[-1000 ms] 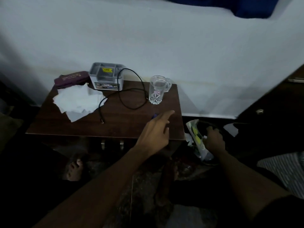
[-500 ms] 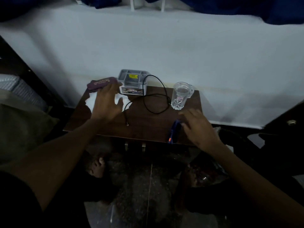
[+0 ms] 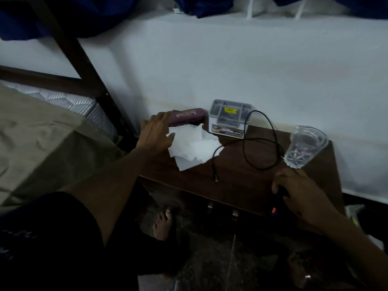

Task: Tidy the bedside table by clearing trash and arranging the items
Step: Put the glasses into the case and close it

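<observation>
The bedside table point(image 3: 241, 185), dark wood, stood against a pale wall with a bed point(image 3: 42, 133) to its left. The left hand point(image 3: 156, 134) lay at the table's far-left corner with its fingers spread: the fingertips reached the left end of a maroon case point(image 3: 186, 117) lying along the far edge, while the thumb rested on the left edge of a crumpled white tissue point(image 3: 193, 147). The tissue spread over the left part of the tabletop, just in front of the case and touching the near-left corner of a small grey box point(image 3: 230, 119) with a yellow label on top. A black cable point(image 3: 260, 141) ran from that box in a loose loop across the middle of the table, its plug end lying free toward the near edge. A clear glass mug point(image 3: 304, 147) stood at the far right, just beyond the right hand point(image 3: 302, 195). The right hand sat at the near-right edge, its fingers curled around a dark pen-like object point(image 3: 277, 203) with an orange-and-blue tip showing below the palm; how tightly they closed was hard to tell in the dim light. A bare foot point(image 3: 162, 224) showed on the floor below the table.
</observation>
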A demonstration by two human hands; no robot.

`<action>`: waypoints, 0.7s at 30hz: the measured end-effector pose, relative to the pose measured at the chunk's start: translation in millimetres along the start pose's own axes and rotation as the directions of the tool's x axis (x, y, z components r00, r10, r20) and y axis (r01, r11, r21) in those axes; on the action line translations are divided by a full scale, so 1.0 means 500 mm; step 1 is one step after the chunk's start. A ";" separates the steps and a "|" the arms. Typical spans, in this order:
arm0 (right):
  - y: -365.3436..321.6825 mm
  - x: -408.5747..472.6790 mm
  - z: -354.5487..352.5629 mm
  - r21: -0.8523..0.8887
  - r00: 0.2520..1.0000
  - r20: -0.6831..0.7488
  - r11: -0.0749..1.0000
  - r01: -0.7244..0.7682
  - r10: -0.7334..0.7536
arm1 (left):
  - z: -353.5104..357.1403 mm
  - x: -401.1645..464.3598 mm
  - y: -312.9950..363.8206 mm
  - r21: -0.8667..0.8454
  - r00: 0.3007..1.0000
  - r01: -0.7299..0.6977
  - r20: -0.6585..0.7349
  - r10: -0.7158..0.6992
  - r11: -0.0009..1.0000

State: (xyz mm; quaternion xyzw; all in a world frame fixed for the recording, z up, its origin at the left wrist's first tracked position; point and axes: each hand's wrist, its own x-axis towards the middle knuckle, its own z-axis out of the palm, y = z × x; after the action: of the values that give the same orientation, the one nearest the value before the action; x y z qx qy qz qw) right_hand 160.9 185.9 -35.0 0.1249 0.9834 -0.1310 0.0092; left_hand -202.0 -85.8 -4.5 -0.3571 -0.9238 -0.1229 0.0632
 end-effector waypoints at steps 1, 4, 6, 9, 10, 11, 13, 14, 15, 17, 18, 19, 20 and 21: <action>-0.003 0.010 0.001 0.009 1.000 -0.012 1.000 -0.004 0.004 | 0.009 0.016 -0.005 -0.002 1.000 0.010 0.007 -0.010 1.000; -0.028 0.043 -0.004 0.048 0.996 -0.075 0.998 -0.041 0.045 | 0.031 0.067 -0.015 -0.001 0.999 0.035 0.024 -0.035 0.999; -0.049 0.066 -0.015 0.074 0.992 -0.113 0.996 -0.041 0.049 | 0.043 0.101 -0.018 0.008 0.998 0.049 0.046 -0.050 0.999; -0.073 0.091 -0.033 0.093 0.990 -0.123 0.994 -0.059 0.070 | 0.065 0.140 -0.016 0.035 0.994 0.047 0.100 -0.051 0.998; -0.077 0.096 -0.036 0.105 0.990 -0.122 0.993 -0.062 0.075 | 0.074 0.149 -0.017 0.033 0.992 0.046 0.112 -0.049 0.998; -0.081 0.100 -0.039 0.115 0.989 -0.124 0.991 -0.061 0.075 | 0.082 0.157 -0.017 0.027 0.991 0.050 0.124 -0.053 0.998; -0.088 0.105 -0.044 0.143 0.989 -0.122 0.988 -0.060 0.078 | 0.100 0.168 -0.022 0.005 0.989 0.073 0.131 -0.073 0.997; -0.091 0.106 -0.047 0.156 0.990 -0.119 0.986 -0.060 0.079 | 0.106 0.171 -0.024 -0.014 0.988 0.089 0.125 -0.086 0.996; -0.094 0.107 -0.051 0.168 0.990 -0.117 0.984 -0.061 0.081 | 0.109 0.174 -0.025 -0.036 0.988 0.106 0.115 -0.101 0.994; -0.097 0.105 -0.058 0.189 0.989 -0.107 0.979 -0.079 0.100 | 0.108 0.177 -0.030 -0.097 0.985 0.155 0.090 -0.146 0.983; -0.098 0.102 -0.060 0.197 0.988 -0.103 0.976 -0.093 0.115 | 0.104 0.176 -0.033 -0.133 0.982 0.183 0.075 -0.174 0.974; -0.097 0.099 -0.062 0.208 0.986 -0.102 0.972 -0.110 0.134 | 0.095 0.171 -0.035 -0.174 0.977 0.214 0.061 -0.206 0.961; -0.097 0.096 -0.065 0.226 0.983 -0.103 0.966 -0.126 0.152 | 0.083 0.164 -0.038 -0.225 0.971 0.237 0.045 -0.233 0.945; -0.096 0.094 -0.068 0.249 0.980 -0.105 0.959 -0.139 0.169 | 0.068 0.154 -0.039 -0.282 0.967 0.251 0.030 -0.253 0.926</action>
State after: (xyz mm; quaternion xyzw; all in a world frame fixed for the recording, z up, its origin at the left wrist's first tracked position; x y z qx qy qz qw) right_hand 104.2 161.2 7.7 0.2093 0.9462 -0.2398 -0.0577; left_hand -273.0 -41.0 -25.2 -0.2403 -0.9346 -0.2622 -0.0014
